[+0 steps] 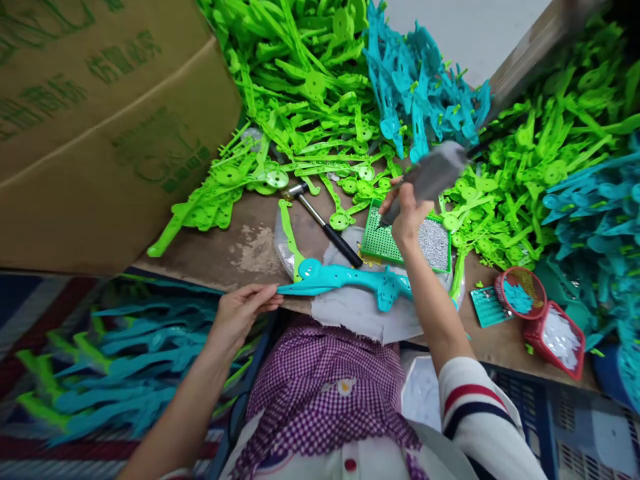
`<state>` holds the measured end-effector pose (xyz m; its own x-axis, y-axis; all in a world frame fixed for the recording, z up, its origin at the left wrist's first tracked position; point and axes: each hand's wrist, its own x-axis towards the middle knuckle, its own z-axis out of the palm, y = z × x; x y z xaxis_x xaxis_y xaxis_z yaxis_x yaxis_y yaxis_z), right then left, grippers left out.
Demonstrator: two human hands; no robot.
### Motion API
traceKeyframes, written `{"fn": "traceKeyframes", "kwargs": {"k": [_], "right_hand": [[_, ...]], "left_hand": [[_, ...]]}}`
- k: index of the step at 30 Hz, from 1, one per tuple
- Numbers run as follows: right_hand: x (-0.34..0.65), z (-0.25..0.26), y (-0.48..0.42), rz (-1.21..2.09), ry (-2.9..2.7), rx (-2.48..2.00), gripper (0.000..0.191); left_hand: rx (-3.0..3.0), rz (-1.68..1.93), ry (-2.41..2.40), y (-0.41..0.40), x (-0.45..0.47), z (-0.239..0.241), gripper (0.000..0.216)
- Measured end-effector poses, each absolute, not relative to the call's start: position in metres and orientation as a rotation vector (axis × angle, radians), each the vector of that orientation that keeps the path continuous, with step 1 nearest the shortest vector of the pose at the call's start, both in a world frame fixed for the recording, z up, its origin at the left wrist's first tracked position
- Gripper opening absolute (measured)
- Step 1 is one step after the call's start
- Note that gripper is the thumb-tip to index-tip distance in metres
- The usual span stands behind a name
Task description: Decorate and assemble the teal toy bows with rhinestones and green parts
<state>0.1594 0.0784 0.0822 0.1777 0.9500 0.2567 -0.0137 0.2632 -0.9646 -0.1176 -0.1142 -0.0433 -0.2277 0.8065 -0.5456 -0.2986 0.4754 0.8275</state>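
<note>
My left hand (249, 308) pinches the pointed end of a blue plastic part (345, 277), which lies across a grey-white cloth (350, 310) in front of me. Lime-green curved pieces (289, 240) extend from it at both sides. My right hand (409, 212) is wrapped round a grey electric screwdriver (440, 167), blurred by motion. Its tip points down at the perforated side of a green tray (383, 257); whether it touches cannot be made out. Small silvery screws (434, 243) fill the tray's right side. My right forearm hides the blue part's right end.
A hammer (327, 230) lies left of the tray. Lime-green parts (310, 87) and blue parts (420, 80) are heaped behind. A large cardboard box (115, 133) stands left. Red baskets (555, 340) hold small pieces at right. Blue-green assemblies (135, 367) are stacked low at left.
</note>
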Motion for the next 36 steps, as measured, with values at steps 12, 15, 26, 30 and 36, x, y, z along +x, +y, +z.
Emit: {"fn": "traceKeyframes", "kwargs": {"k": [12,15,26,30,36], "right_hand": [[0.186,0.051,0.117,0.837,-1.225,-1.117,0.055],[0.186,0.051,0.116,0.865,-1.225,-1.102,0.053],[0.190,0.091,0.088,0.846,-1.149,-1.032,0.064],[0.181,0.088,0.030,1.045,-1.137,-0.945,0.073],[0.159,0.066,-0.011,1.305,-1.134,-0.955,0.079]], "left_hand": [[0.440,1.086,1.489,-0.115,-0.119,-0.042,0.044],[0.447,1.067,1.490,-0.115,-0.119,-0.041,0.043],[0.462,1.065,1.495,-0.113,-0.119,-0.040,0.046],[0.444,1.071,1.490,-0.113,-0.118,-0.043,0.044],[0.468,1.089,1.480,-0.114,-0.118,-0.043,0.043]]}}
